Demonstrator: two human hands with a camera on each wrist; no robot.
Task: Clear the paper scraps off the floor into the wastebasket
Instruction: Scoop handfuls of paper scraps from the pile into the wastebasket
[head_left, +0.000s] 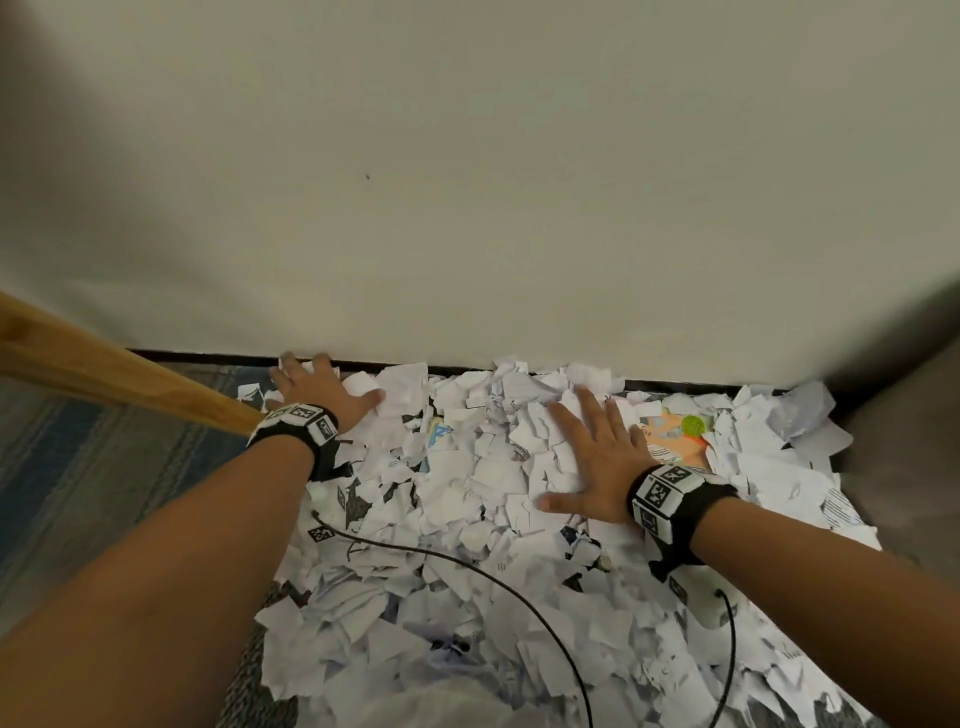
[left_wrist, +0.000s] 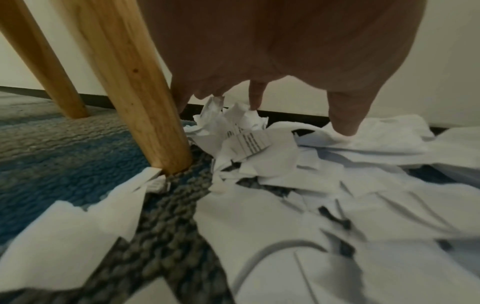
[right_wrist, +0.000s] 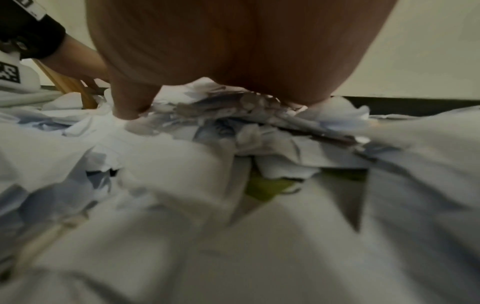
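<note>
I'm at the gathering step: scraps (head_left: 467, 519) cover the carpet out from the wall (head_left: 467, 182). My left hand (head_left: 317, 389) lies flat at the wall's foot, my right hand (head_left: 592, 462) just out from it, fingers spread on paper, gripping nothing. Next I'd rake both together (wastebasket not clearly in view).

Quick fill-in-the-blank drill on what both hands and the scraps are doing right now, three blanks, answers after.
1. Both hands lie spread, palms down, on the ____ scraps.
2. The left hand lies beside a ____ furniture leg.
3. Just right of the right hand lies an orange piece with a ____ circle.

Missing words: paper; wooden; green
</note>
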